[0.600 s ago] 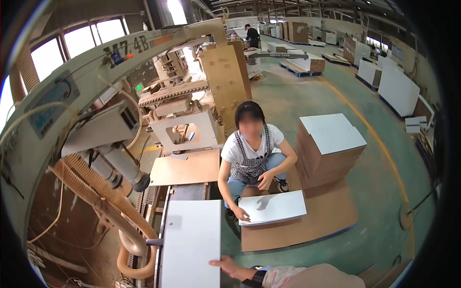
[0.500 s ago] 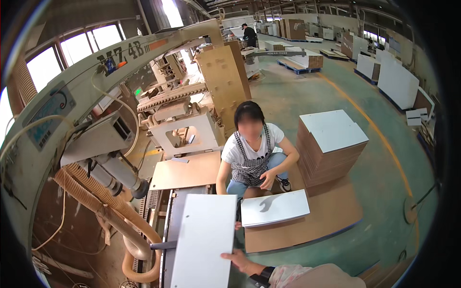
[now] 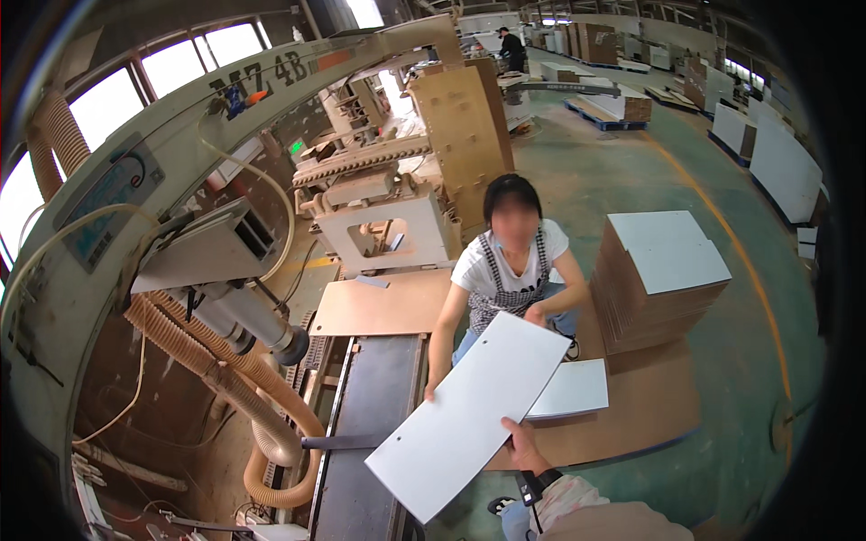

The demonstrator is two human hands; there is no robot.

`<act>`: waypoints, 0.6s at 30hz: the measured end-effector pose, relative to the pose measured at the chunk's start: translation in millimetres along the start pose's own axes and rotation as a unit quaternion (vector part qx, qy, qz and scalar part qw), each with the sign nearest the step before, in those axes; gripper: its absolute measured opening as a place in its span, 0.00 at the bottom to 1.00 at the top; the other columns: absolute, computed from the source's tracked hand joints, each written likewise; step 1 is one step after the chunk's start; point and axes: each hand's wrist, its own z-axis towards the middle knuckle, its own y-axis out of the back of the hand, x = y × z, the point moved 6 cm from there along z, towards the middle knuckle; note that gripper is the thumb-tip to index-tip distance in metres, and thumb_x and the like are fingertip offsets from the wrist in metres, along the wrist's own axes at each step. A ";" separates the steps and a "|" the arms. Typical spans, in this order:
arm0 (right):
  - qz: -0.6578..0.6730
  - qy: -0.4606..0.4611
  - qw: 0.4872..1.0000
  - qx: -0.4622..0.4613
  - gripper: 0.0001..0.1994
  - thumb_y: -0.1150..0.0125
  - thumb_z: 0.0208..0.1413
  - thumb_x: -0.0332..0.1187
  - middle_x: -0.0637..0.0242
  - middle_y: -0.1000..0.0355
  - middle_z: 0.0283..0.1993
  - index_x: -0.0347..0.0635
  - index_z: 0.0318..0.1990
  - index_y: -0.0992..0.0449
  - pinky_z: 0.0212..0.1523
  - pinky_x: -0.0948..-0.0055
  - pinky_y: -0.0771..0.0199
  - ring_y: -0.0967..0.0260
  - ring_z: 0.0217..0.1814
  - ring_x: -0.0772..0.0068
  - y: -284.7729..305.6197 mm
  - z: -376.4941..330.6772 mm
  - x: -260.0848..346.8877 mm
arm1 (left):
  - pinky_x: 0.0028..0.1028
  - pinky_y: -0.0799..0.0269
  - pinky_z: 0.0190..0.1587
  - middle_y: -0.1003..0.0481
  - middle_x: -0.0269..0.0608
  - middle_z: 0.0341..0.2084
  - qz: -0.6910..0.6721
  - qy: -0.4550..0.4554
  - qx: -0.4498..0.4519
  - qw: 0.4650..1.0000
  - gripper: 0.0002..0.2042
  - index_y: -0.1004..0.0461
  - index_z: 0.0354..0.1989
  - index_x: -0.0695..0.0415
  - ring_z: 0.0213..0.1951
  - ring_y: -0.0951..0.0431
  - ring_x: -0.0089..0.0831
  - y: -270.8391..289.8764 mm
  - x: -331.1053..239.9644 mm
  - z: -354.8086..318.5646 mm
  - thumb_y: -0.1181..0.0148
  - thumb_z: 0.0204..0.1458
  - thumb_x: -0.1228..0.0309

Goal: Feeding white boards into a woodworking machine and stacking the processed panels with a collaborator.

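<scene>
Gripping the white rectangular panel (image 3: pixel 465 419) at its right long edge, the right hand (image 3: pixel 521 445) is closed around the rim, thumb visible, other fingers largely hidden. Compared with the earlier frame, the panel has rotated from near-vertical in view to a diagonal and shifted rightward off the long dark machine bed (image 3: pixel 377 383). It is now held between the wearer and the crouching co-worker, whose hand (image 3: pixel 430 394) contacts the left long edge; the co-worker's other hand (image 3: pixel 536 314) is at the upper end, contact uncertain. Long axis: lower left to upper right, upper end toward the co-worker.
</scene>
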 end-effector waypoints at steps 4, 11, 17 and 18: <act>0.012 0.014 0.999 -0.037 0.17 0.40 0.44 0.31 0.67 0.31 0.39 0.40 0.44 0.33 0.36 0.73 0.28 0.32 0.39 0.72 0.8 23.9 16.9 | 0.30 0.35 0.40 0.32 0.44 0.34 -0.231 -0.017 0.027 0.972 0.21 0.34 0.46 0.66 0.36 0.33 0.31 4.2 -46.2 -32.5 0.39 0.45 0.68; 0.049 0.055 0.995 -0.064 0.15 0.40 0.47 0.34 0.68 0.30 0.38 0.44 0.43 0.31 0.31 0.75 0.29 0.32 0.36 0.75 20.5 105.3 41.5 | 0.26 0.34 0.44 0.29 0.43 0.37 -0.402 0.100 0.049 0.909 0.14 0.32 0.44 0.64 0.39 0.30 0.28 58.7 -152.2 -116.6 0.45 0.49 0.73; 0.072 0.031 0.994 -0.073 0.39 0.53 0.46 0.64 0.56 0.41 0.55 0.40 0.55 0.44 0.45 0.63 0.32 0.36 0.47 0.60 -19.3 147.0 29.0 | 0.24 0.33 0.41 0.28 0.41 0.35 -0.352 0.100 0.064 0.929 0.13 0.32 0.45 0.62 0.37 0.29 0.26 51.8 -179.4 -171.6 0.46 0.51 0.73; 0.054 -0.027 0.997 -0.057 0.41 0.55 0.46 0.66 0.54 0.41 0.55 0.40 0.57 0.47 0.46 0.62 0.32 0.36 0.49 0.57 -40.6 137.5 -6.9 | 0.24 0.33 0.41 0.28 0.40 0.35 -0.434 0.072 0.063 0.896 0.14 0.33 0.46 0.62 0.37 0.29 0.25 52.0 -187.0 -178.0 0.46 0.51 0.73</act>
